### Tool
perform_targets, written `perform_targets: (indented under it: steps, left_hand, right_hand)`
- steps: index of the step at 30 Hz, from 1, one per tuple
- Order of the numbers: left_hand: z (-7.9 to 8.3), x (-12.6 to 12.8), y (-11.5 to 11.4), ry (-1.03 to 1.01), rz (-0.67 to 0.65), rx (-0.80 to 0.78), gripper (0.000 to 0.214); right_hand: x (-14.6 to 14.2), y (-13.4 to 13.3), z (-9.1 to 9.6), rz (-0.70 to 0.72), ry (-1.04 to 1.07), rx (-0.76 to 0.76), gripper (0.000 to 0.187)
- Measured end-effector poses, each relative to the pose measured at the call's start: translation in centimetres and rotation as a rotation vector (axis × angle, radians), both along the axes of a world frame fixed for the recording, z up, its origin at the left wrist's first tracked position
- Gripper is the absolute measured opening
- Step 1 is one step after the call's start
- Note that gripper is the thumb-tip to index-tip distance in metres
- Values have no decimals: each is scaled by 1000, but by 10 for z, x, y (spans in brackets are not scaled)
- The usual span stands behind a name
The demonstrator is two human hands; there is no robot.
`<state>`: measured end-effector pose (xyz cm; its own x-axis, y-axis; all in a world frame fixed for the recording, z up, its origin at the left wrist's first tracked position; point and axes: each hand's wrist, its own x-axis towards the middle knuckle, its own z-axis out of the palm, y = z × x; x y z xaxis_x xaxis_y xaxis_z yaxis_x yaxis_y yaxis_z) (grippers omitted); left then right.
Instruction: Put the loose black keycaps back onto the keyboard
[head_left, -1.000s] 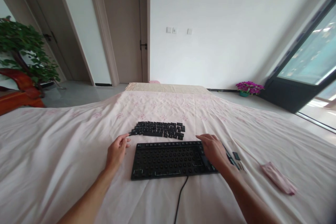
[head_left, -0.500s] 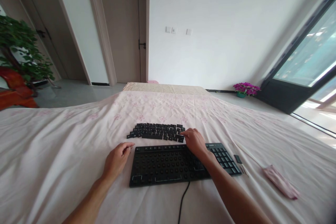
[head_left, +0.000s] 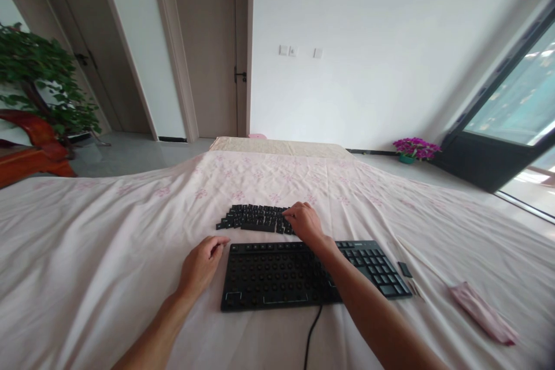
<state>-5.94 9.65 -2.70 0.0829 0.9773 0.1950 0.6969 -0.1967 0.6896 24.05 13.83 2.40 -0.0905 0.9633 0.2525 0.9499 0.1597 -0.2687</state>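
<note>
A black keyboard (head_left: 269, 274) lies on the cloth with many of its keycaps off. The number pad on its right side still has keys. Behind it, loose black keycaps (head_left: 255, 219) are laid out in rows. My right hand (head_left: 306, 222) reaches across the keyboard over the right part of these keycaps, fingers closed in a pinch; whatever is between the fingertips is too small to make out. Near the keyboard's upper left corner, my left hand (head_left: 203, 260) rests on the cloth, index finger stretched out and holding nothing.
A cable (head_left: 313, 335) runs from the keyboard's front edge. To the right lie a small dark piece (head_left: 404, 269), thin metal-looking tools (head_left: 417, 289) and a pink pouch (head_left: 483, 312). A wrinkled pale floral cloth (head_left: 143, 231) covers the surface.
My right hand has moved left and slightly away from me over the loose keycaps. My left hand stays by the keyboard's corner. The whole view has shifted slightly.
</note>
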Motion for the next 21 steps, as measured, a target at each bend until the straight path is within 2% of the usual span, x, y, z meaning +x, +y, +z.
perform_targets:
  steps: [5,10,21]
  left_hand:
    - [3,1,0,-7,1,-20,30]
    - [3,0,0,-1,-13,6,31]
    - [4,1,0,9,-16,4,30]
  right_hand:
    - [-10,22,4,2,-21,-47,24]
    - [-7,37,4,-5,-72,-75,22]
    - [-13,49,-4,9,-122,-129,13]
